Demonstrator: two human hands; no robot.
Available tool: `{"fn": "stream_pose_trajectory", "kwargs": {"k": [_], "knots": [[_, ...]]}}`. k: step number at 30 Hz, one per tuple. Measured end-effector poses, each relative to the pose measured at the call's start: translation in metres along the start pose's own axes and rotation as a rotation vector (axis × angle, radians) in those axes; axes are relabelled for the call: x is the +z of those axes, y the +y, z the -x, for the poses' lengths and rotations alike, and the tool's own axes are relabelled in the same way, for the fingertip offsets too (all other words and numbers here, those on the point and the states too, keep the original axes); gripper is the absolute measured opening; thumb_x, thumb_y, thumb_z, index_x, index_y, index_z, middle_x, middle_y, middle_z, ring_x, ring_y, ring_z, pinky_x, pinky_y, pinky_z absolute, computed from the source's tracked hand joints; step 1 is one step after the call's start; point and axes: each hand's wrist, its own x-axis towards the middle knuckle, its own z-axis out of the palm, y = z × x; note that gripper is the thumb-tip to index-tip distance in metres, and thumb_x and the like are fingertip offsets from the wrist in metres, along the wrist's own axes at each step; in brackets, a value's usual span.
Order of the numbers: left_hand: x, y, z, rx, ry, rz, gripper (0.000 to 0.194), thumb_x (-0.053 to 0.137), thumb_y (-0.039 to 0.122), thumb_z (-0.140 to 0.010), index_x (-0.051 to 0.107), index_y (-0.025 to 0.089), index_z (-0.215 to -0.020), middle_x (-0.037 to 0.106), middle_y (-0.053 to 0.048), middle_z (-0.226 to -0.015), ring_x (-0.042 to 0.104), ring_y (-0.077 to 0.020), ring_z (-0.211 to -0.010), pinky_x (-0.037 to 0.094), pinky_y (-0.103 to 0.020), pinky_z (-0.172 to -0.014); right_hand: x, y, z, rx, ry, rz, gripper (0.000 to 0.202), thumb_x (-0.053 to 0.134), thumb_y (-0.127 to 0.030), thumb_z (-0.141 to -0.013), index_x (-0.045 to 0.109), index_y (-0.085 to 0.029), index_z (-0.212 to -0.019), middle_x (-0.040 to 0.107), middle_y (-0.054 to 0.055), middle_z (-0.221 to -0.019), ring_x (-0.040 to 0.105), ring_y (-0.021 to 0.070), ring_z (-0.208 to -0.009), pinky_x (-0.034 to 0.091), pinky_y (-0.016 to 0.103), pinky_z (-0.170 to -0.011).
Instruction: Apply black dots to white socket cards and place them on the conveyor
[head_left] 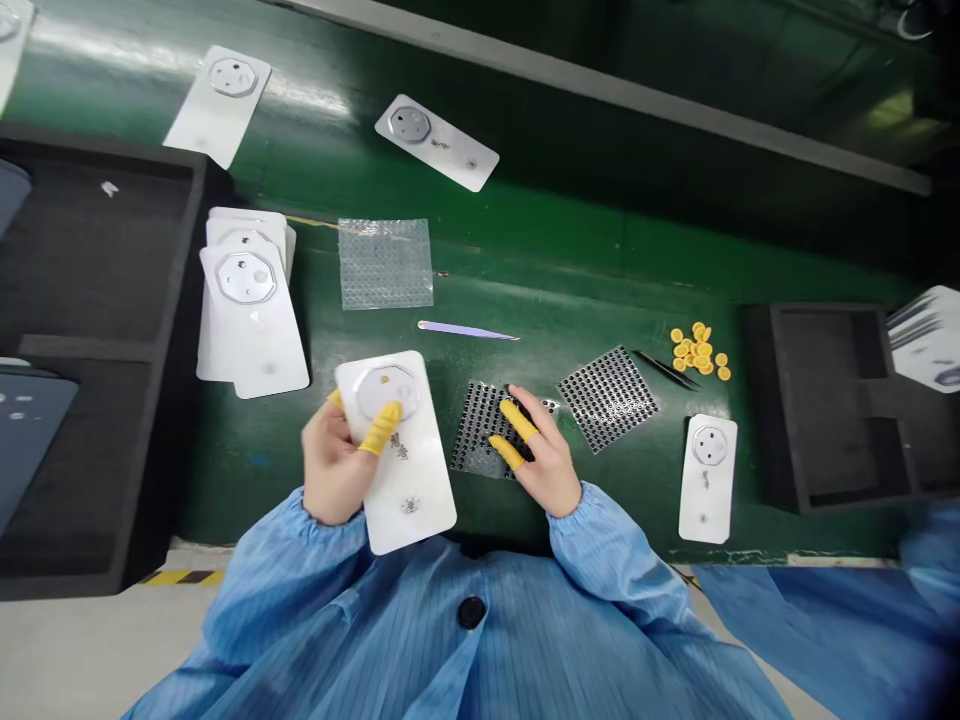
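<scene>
- Black tray (97, 240) is set at the left edge; dark panels (30, 440) are held in it.
- Stack of white panels (271, 350) is laid just right of it, edges uneven. Could be slid or scuffed if knocked by the left sleeve.
- White panel in hand (421, 475) is held at the near edge of the bench, slightly tilted, by the left hand (334, 475): thumb pressed on its face beside the round plate, fingers tucked behind. Grip is on the left edge only, so it could be twisted or dropped if bumped. Its face could be marked if the thumb is dragged.
- Bubble wrap (385, 268) is laid flat, farther off.
- Purple tweezers (466, 330) are left loose between wrap and dots; could be rolled away if brushed.
- Sheet of black dots (471, 430) is covered partly by the right hand (551, 470). Thumb and finger are parted narrowly over it; whether a dot is touched cannot be told. Dots could be smeared or lifted in pairs if the sheet is shifted.
- Second dot sheet (607, 400) is placed to the right.
- Dark tweezers (666, 369) are laid beside it, near yellow discs (701, 350); discs could be scattered if swept by a sleeve.
- Single white panel (707, 505) is parked near right, by another black tray (832, 355).
</scene>
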Motion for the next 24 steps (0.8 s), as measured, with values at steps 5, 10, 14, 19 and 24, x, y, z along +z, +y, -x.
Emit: {"fn": "stream_pose_trajectory", "kwargs": {"k": [5,10,14,19,24], "knots": [[0.007,0.011,0.002,-0.369,-0.255,0.238,0.044,0.084,0.029,-0.061,0.059,0.017,-0.095,0.072,-0.002,-0.071,0.066,-0.0182,-0.051,0.055,-0.027,-0.046,0.010,0.008,0.004,-0.058,-0.008,0.026,0.047,0.059,-0.014,-0.087,0.047,-0.019,-0.132,0.051,0.018,-0.136,0.043,0.0271,-0.134,0.046,0.052,-0.104],[0.015,0.027,0.011,-0.444,-0.309,0.381,0.042,0.087,0.030,-0.054,0.062,0.017,-0.086,0.070,0.000,-0.064,0.066,-0.0168,-0.050,0.055,-0.025,-0.047,0.008,0.007,0.002,-0.073,-0.011,0.012,0.043,0.059,-0.013,-0.086,0.051,-0.018,-0.128,0.052,0.019,-0.136,0.044,0.0276,-0.133,0.046,0.051,-0.104],[0.015,0.028,0.012,-0.368,-0.373,0.349,0.040,0.088,0.028,-0.052,0.064,0.016,-0.082,0.072,-0.002,-0.063,0.067,-0.0198,-0.050,0.055,-0.027,-0.044,0.009,0.010,0.005,-0.064,-0.027,0.018,0.044,0.058,-0.013,-0.086,0.051,-0.017,-0.129,0.050,0.019,-0.137,0.043,0.0279,-0.134,0.045,0.051,-0.105],[0.017,0.025,0.012,-0.357,-0.353,0.392,0.037,0.090,0.031,-0.049,0.066,0.015,-0.072,0.072,-0.003,-0.063,0.067,-0.0187,-0.048,0.056,-0.026,-0.044,0.009,0.011,0.007,-0.063,-0.043,0.027,0.045,0.058,-0.012,-0.087,0.049,-0.018,-0.130,0.049,0.019,-0.138,0.041,0.0275,-0.135,0.045,0.052,-0.105],[0.012,0.017,0.010,-0.280,-0.294,0.309,0.040,0.088,0.035,-0.052,0.068,0.015,-0.080,0.073,-0.003,-0.070,0.068,-0.0190,-0.054,0.058,-0.026,-0.050,0.010,0.009,0.005,-0.075,-0.029,0.027,0.044,0.058,-0.012,-0.087,0.049,-0.017,-0.130,0.052,0.020,-0.135,0.042,0.0277,-0.134,0.046,0.053,-0.104]]}}
